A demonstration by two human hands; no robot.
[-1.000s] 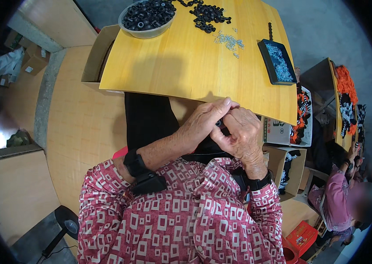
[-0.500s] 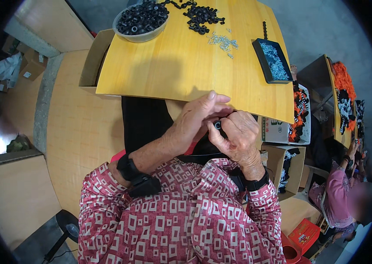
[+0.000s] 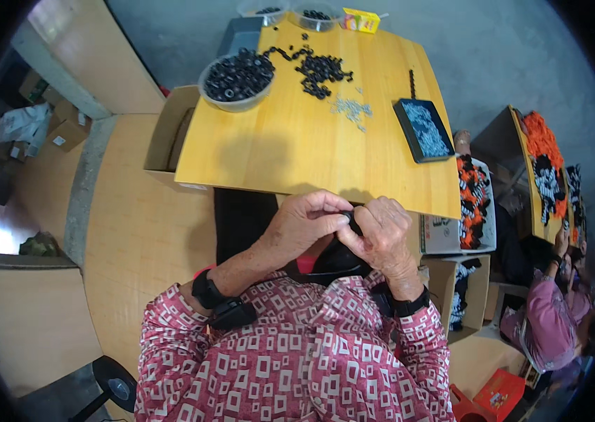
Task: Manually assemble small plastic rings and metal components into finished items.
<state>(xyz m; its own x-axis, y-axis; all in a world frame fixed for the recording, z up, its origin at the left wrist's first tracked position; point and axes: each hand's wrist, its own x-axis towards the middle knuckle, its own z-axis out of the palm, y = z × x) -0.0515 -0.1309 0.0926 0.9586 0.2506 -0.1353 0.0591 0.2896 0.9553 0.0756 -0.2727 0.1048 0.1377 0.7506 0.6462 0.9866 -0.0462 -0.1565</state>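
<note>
My right hand point(image 3: 384, 232) is closed around a small black ring-shaped part point(image 3: 352, 221), just off the table's front edge. My left hand point(image 3: 302, 224) meets it from the other side, thumb and fingers pinched on the same part. Most of the part is hidden by the fingers. On the yellow table point(image 3: 297, 162) lie a heap of small black parts point(image 3: 322, 74) and a scatter of small silvery pieces point(image 3: 352, 110). A clear bowl point(image 3: 238, 107) full of black rings stands at the far left of the table.
A black tray point(image 3: 430, 158) of silvery pieces sits at the right. Two clear tubs point(image 3: 317, 27) and a yellow box point(image 3: 361, 21) stand at the back. Cartons of orange and black-and-white items point(image 3: 475, 204) flank the table's right side, where another person point(image 3: 551, 316) sits.
My left hand's raised, spread fingers have come down and closed on the black part beside my right hand. The view has tilted, so more of the table's far end shows.
</note>
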